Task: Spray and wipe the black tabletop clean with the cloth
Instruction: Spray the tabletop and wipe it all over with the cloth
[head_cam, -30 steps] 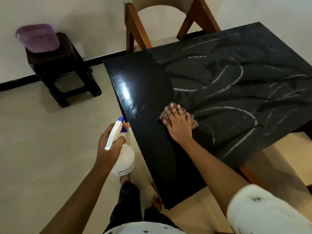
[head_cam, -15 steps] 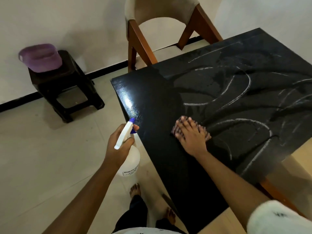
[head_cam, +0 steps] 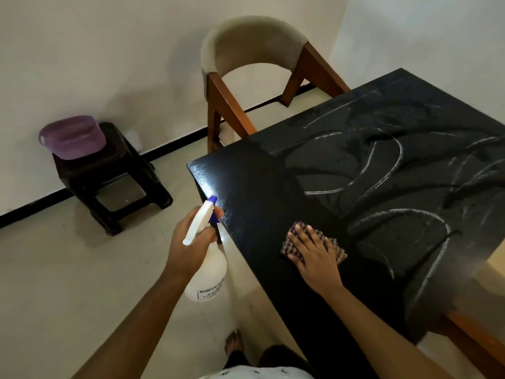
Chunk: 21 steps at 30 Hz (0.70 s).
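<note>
Upper left: purple tub (head_cam: 72, 136), set on dark stool (head_cam: 109, 176). Centre left: spray bottle (head_cam: 209, 277), neck enclosed by the curled fingers of the left grip (head_cam: 191, 247); label print illegible. Upper centre: chair (head_cam: 251, 45), seat hidden. Centre right: checked cloth (head_cam: 288, 245), largely covered, pressed flat onto black bench (head_cam: 355, 165) by the outstretched right grip (head_cam: 314, 258). Bench streaked white, cut off at right edge.

Most of the checkered cloth (head_cam: 290, 246) is buried under the right hand (head_cam: 314, 257), the label on the spray bottle (head_cam: 211, 277) is way too tiny to read, its neck is lost inside the left hand (head_cam: 188, 248), and the black tabletop (head_cam: 273, 187) runs off the right edge.
</note>
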Available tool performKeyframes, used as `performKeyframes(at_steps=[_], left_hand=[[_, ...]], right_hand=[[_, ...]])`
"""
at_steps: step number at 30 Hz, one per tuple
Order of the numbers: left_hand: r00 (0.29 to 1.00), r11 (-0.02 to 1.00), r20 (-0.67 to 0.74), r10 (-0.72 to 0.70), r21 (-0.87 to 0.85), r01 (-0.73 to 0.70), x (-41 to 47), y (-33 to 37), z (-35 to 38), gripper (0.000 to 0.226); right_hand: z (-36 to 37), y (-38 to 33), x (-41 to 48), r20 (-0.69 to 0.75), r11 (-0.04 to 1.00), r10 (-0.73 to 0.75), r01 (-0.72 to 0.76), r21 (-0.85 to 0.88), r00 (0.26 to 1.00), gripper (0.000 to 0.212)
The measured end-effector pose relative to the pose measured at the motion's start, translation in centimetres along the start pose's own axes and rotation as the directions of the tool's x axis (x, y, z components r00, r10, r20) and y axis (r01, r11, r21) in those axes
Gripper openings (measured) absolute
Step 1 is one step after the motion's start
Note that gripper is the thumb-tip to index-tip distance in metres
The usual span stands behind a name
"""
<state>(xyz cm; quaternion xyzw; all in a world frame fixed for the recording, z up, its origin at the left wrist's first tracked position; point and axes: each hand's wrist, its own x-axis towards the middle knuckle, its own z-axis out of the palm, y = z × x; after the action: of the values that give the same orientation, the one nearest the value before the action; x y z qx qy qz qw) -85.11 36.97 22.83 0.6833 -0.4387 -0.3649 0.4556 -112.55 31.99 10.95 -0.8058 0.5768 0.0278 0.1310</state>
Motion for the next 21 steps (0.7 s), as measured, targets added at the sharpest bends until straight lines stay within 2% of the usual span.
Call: performKeyframes(at_steps=[4,6,9,13,16,18,19,21], left_hand=[[0.997,1.0,0.082,-0.009,-0.006,0.01,5.2,3.5,-0.3,0.031],[0.981,0.994,0.173,-0.091,0.067,0.081,9.1,4.5,0.7,0.028],[0.94,0.962,0.268,-0.209,0.227,0.149,14.6,4.4,2.9,0.028],[0.923,0.936,0.266,-0.279,0.289,0.2,19.6,4.8,5.2,0.028],[0.928,0.918,0.246,-0.279,0.351,0.183,22.5,4.9,6.7,0.025],[0.939,0.904,0.209,-0.274,0.388,0.178,23.7,4.7,7.5,0.021],[0.941,0.898,0.187,-0.28,0.397,0.188,24.1,4.6,7.9,0.02],[0.94,0.877,0.156,-0.303,0.431,0.211,24.8,4.5,8.3,0.019]], right_hand=[[0.2,-0.1,0.5,-0.042,1.0,0.006,-0.006,-0.003,0.999,0.06],[0.2,0.1,1.1,-0.059,1.0,0.009,-0.009,0.007,0.998,0.064],[0.3,0.2,2.2,-0.085,1.0,0.013,-0.014,-0.005,0.996,0.059],[0.4,0.2,4.2,-0.125,0.999,-0.002,0.007,0.04,0.992,0.054],[0.3,0.0,6.5,-0.197,0.995,-0.01,0.028,0.091,0.98,0.052],[0.1,-0.3,8.2,-0.257,0.962,0.078,-0.005,0.272,0.963,0.053],[-0.1,-0.4,9.0,-0.256,0.906,0.164,-0.043,0.42,0.953,0.055],[-0.6,-0.5,10.4,-0.21,0.676,0.354,-0.095,0.731,0.911,0.063]])
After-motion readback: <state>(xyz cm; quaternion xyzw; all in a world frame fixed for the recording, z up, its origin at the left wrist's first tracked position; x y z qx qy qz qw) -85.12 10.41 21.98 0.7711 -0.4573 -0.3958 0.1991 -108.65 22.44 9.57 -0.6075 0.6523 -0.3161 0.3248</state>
